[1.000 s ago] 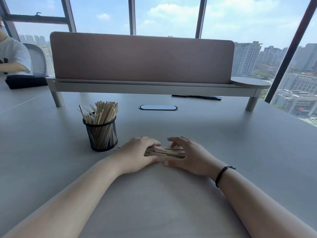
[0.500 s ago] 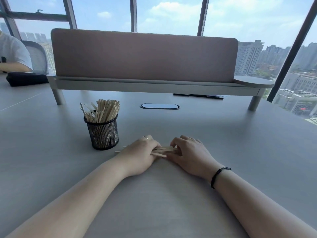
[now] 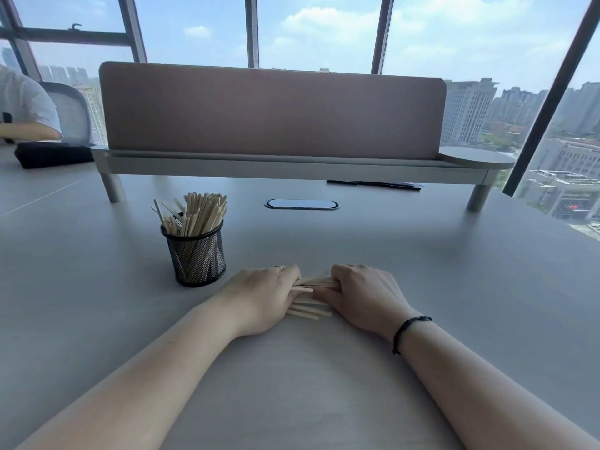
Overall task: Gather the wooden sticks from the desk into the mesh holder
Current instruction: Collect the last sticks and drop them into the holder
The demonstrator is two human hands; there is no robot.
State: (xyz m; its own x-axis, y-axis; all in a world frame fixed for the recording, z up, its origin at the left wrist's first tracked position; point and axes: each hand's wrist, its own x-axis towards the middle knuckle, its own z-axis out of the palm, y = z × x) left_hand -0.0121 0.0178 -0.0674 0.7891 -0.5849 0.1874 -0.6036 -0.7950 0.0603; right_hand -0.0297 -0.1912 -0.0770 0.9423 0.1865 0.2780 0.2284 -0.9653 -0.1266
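Loose pale flat wooden sticks [image 3: 310,298] on grey desk [image 3: 422,287], now squeezed tighter btwn hands vs 1 s ago; few splay out below, so bundle not ready to lift. Left hand [image 3: 263,295] & right hand [image 3: 360,293] both curl round stick ends. Black wire-mesh holder [image 3: 194,254] near left, already full-ish w/ sticks; nothing blocks path. Pink divider screen [image 3: 272,112] behind.

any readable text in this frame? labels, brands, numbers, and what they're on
None legible.
Black wire-mesh holder: no label shows.
Pale wooden sticks on the grey desk: no print visible.
Red patch on a distant building outside the window: may be a sign, too small and blurred to read.
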